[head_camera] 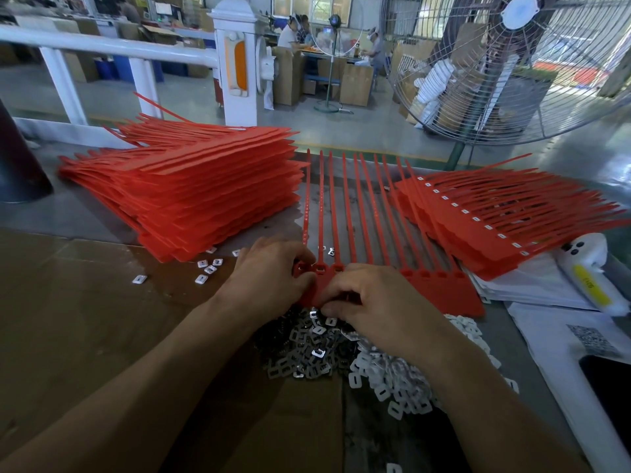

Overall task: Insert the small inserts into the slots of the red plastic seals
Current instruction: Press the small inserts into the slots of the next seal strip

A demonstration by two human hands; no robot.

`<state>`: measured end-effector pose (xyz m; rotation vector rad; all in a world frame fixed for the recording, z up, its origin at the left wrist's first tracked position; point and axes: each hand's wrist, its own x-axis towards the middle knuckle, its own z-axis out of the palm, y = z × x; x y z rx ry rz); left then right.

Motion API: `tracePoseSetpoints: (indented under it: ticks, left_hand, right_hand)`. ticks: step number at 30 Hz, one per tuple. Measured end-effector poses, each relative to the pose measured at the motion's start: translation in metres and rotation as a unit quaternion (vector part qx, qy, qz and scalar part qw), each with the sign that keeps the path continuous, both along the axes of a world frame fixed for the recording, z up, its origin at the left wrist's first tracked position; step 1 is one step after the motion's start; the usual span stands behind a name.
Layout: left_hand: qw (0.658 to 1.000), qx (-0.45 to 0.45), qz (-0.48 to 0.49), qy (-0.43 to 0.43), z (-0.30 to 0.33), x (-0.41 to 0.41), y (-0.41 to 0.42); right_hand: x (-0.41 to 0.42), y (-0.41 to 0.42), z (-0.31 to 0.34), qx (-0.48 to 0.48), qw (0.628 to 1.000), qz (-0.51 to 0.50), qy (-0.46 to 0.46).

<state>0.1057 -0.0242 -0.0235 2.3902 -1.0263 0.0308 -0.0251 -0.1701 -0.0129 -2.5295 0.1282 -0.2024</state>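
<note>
both hands close together on the flat red plastic seal strip (440,291) mid-table: left hand (273,271) pinching its slotted end, right hand (372,302) curled at its edge by the small metal inserts pile (307,349).

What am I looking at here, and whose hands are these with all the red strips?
No machine here: a person works bare-handed, filmed by one camera worn on their head, looking down. On the cardboard-covered table lies a flat sheet of joined red plastic seals, tails pointing away. The left hand grips its near left corner; the right hand curls its fingers at the heap of small metal and white plastic inserts; whether it pinches one is hidden. A tall stack of red seals sits left, another stack right.
</note>
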Motion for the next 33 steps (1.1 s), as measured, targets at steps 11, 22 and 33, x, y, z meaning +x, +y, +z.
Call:
tracePoseSetpoints:
  ticks: [11,22,33]
  left_hand:
    - [1.000,0.010,0.002,0.001,-0.001,0.001,-0.001]
    - [1.000,0.013,0.002,0.006,0.001,-0.001,-0.001]
    - [0.996,-0.069,-0.038,-0.034,0.006,-0.004,-0.001]
  right_hand:
    - [0.003,0.004,-0.002,-0.056,0.998,0.017,-0.018]
    - [0.005,0.014,-0.001,-0.119,0.992,-0.004,-0.038]
    - [0.003,0.005,0.002,0.187,0.956,-0.165,-0.154]
